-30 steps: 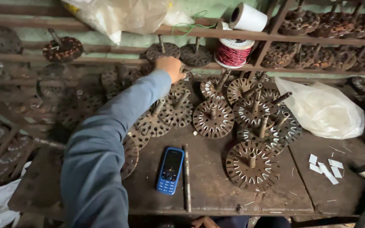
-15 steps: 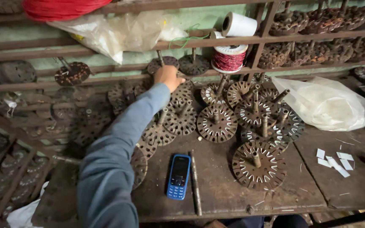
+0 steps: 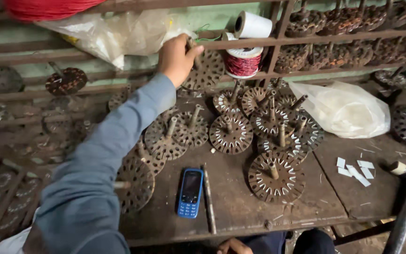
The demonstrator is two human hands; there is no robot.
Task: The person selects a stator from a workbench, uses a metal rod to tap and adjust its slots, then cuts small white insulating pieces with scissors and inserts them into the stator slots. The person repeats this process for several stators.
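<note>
My left hand, at the end of a blue sleeve, reaches to the back of the bench and is closed around the shaft of a rusty slotted metal disc. That disc is tilted up against the rail. Several more rusty slotted discs with upright shafts stand on the worn wooden bench, below and to the right of the hand. Only a small part of my right hand shows at the bottom edge; its fingers are hidden.
A blue phone and a thin metal rod lie near the front edge. A red wire spool and a white roll sit on the rail. A plastic bag and white paper strips lie at the right. Racks hold more discs.
My left hand has risen from the discs on the bench up to rail height, with a disc's shaft now in its grip. The camera has moved closer.
</note>
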